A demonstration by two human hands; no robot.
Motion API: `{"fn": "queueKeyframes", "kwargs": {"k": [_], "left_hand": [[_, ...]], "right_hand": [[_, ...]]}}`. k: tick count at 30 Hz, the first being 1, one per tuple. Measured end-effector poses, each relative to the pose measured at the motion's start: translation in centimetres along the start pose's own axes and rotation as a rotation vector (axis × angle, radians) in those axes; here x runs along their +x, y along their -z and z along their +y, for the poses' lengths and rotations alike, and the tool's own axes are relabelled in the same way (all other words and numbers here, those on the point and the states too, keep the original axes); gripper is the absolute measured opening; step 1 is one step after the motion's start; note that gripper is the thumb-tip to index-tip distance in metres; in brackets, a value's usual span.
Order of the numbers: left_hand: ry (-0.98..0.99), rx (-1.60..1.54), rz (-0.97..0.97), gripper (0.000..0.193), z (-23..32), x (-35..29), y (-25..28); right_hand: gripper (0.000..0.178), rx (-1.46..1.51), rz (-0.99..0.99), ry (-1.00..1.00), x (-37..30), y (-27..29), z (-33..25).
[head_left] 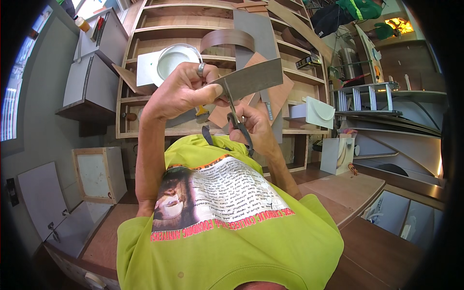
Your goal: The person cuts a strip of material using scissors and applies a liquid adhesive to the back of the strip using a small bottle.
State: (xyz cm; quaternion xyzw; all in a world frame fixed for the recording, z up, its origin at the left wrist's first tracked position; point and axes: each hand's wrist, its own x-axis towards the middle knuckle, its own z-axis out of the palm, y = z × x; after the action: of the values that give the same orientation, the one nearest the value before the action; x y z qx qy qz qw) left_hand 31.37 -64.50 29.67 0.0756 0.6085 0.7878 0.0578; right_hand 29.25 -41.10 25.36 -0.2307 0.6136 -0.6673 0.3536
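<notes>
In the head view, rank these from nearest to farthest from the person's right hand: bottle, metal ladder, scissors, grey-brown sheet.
From the right hand:
1. Scissors, in its grip.
2. Grey-brown sheet, just ahead, held by the left hand.
3. Metal ladder, off to the right.
4. Bottle, at the picture's upper left.

Strip in left hand, scissors in right hand; frame beyond; cabinet left, ladder right.

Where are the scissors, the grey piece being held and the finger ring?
Scissors (245, 134): head view, on the black handle.
Grey piece being held (254, 79): head view, on its broad flat face.
Finger ring (201, 69): head view, on the silver band.
</notes>
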Motion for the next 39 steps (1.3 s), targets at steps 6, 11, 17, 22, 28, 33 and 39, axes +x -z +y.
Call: {"fn": "queueKeyframes", "kwargs": {"k": [6, 11, 17, 22, 28, 33, 39], "left_hand": [[-0.01, -0.017, -0.038, 0.021, -0.1, 0.0, 0.4], [-0.007, -0.025, -0.028, 0.023, -0.1, 0.0, 0.3], [-0.006, -0.08, -0.001, 0.024, -0.5, 0.1, 0.3], [-0.067, 0.015, 0.075, 0.023, -0.7, 0.3, 0.8], [-0.189, -0.188, 0.447, 0.024, -2.5, 1.5, -1.6], [-0.253, -0.123, 0.473, 0.026, -4.1, 1.7, -3.2], [-0.255, 0.02, 0.44, 0.026, -3.8, 1.3, -4.4]], "right_hand": [[0.029, 0.056, 0.049, -0.015, 0.0, -0.3, 0.2], [0.029, 0.061, 0.049, -0.021, 0.0, -0.3, 0.1], [0.029, 0.057, 0.03, 0.034, 0.5, -0.4, -0.1], [0.032, 0.017, 0.002, 0.068, 1.1, 0.3, -0.6], [0.041, -0.244, 0.121, 0.153, 2.5, 0.3, 0.0], [0.041, -0.398, 0.254, 0.247, 4.0, -0.8, -0.5], [0.021, -0.278, 0.234, 0.199, 4.1, -0.3, -0.3]]}}
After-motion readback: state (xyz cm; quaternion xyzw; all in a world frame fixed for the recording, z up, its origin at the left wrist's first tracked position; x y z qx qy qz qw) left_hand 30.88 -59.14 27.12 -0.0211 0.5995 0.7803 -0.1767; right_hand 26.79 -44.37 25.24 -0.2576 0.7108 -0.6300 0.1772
